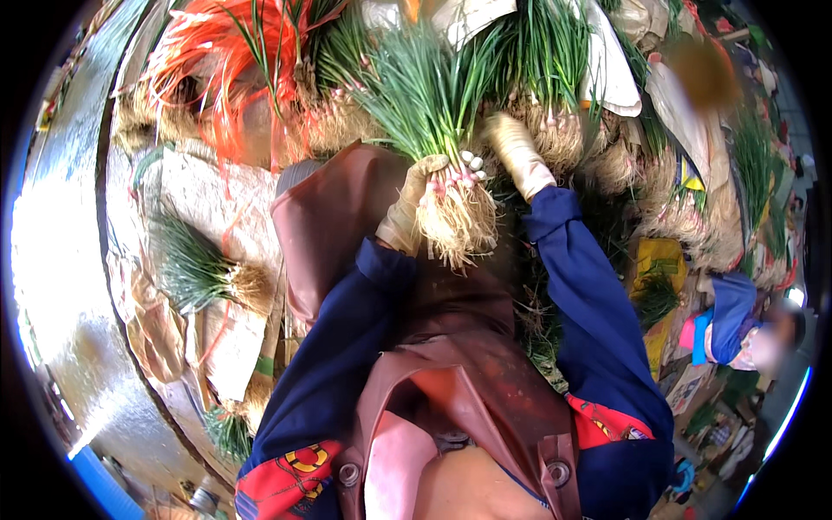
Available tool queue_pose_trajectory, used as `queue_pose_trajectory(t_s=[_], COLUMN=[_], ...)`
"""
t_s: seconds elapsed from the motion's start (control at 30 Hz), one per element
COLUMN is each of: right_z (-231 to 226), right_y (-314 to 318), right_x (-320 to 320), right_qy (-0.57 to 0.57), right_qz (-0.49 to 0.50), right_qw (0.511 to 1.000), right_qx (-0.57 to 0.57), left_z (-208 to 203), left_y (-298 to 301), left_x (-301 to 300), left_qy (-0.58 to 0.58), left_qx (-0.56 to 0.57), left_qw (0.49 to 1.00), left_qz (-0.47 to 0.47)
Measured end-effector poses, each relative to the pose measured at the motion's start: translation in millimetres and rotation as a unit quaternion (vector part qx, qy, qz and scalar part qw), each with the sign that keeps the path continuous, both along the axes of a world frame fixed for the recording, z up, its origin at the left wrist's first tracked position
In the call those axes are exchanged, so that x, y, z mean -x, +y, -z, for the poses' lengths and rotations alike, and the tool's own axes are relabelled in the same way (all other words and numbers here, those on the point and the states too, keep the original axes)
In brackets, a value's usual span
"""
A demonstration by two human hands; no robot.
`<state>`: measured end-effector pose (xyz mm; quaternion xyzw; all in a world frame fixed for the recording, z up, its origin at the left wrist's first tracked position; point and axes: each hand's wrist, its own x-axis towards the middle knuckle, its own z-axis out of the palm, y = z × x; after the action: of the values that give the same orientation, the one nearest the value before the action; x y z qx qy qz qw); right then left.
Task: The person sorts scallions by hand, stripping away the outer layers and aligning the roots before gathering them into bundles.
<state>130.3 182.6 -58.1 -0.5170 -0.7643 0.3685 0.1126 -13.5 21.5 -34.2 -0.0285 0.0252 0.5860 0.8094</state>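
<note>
Bunch (438,113) is in the left hand (407,208), front and center, roots over the apron (446,321). Left glove is pinching it around the bulbs. Right hand (517,149) sits just off its right side; fingers blurred, can't tell if spread or pressed together.

Long axis: roughly fore-aft. Leaves point away from the wearer, tips fanned and leaning a bit left; roots hang toward the lap.

Room: most is on the left, over the mat (247,186), which carries a loose bunch (195,269), leaves left, roots right. Dark line (105,243) bounds that side, shiny floor (61,260) beyond. Front is tight: orange strips (186,61) front-left, stacked bunches (550,69) front-right, near the right glove.
</note>
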Motion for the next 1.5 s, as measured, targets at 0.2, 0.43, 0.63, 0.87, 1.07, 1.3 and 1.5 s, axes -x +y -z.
queue_pose_trajectory(t_s=[0.2,0.43,0.63,0.87,1.07,1.3,1.5], right_z=[-28,28,-63,-166,-163,-109,-175], right_y=[-57,-145,-120,-39,-39,-19,-33], right_x=[-31,-97,-96,66,53,61,-22], right_qy=[0.279,-0.36,-0.256,0.032,0.353,0.272,0.524], right_qz=[0.145,-0.234,-0.06,0.026,-0.018,-0.007,0.063], right_qw=[0.86,0.888,0.965,0.996,0.902,0.936,0.847], right_qx=[0.403,0.165,0.0,0.075,0.247,0.224,0.057], left_z=[-7,-11,35,10,-6,14,-99], left_y=[-3,0,2,5,-2,-7,-41], left_x=[-3,-10,-22,-29,-28,-16,-9], left_qy=[0.02,-0.016,0.107,0.398,0.372,0.404,-0.078], left_qx=[-0.013,0.001,-0.007,-0.044,-0.047,-0.047,0.163], left_qw=[0.999,1.0,0.994,0.916,0.927,0.913,0.98], left_qz=[-0.023,-0.021,0.014,0.011,0.016,0.022,0.084])
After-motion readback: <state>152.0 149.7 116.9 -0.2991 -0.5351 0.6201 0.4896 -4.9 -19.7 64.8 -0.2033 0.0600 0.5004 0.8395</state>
